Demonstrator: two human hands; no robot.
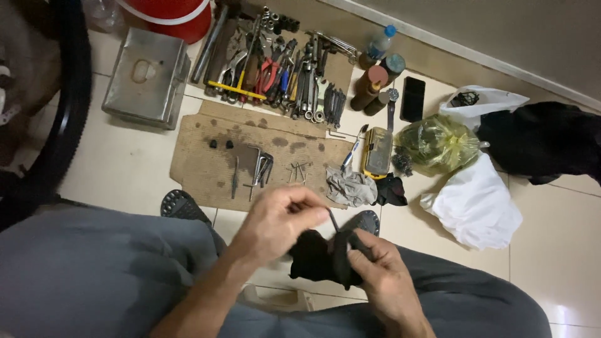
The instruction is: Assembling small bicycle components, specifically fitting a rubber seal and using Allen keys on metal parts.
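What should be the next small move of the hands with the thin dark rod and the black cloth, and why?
Probably draw the thin dark metal rod further through the crumpled black cloth. The left hand pinches the rod's upper end, while the right hand wraps the cloth around its lower part, so only the covered stretch is being rubbed. This is a guess; the rod's lower end is hidden.

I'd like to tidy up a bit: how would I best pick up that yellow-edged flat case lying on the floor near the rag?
Probably take the yellow-edged case across its two long sides, coming straight down from above. It lies flat and narrow, and the grey rag crowds its near end, so the mid-length is freest.
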